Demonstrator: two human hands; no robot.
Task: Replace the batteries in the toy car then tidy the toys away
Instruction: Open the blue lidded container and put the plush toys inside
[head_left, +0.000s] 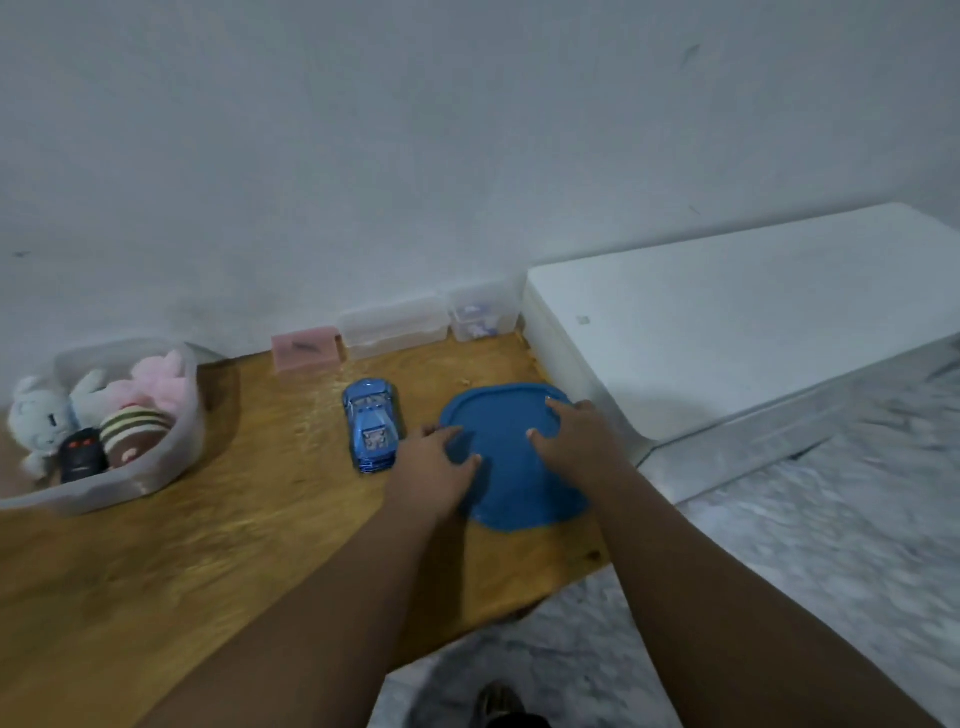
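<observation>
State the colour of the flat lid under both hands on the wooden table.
Blue: the lid is plain blue all over, seen best in the head view.

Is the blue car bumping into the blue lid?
Apart. The head view shows a strip of bare wooden table between the car and the lid.

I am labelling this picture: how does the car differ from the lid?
The car is small and raised, with windows; the lid is wide and flat. The left hand and right hand rest on the lid; neither rests on the car. The car lies left of the lid, apart from it. Both are blue and lie on the table.
</observation>
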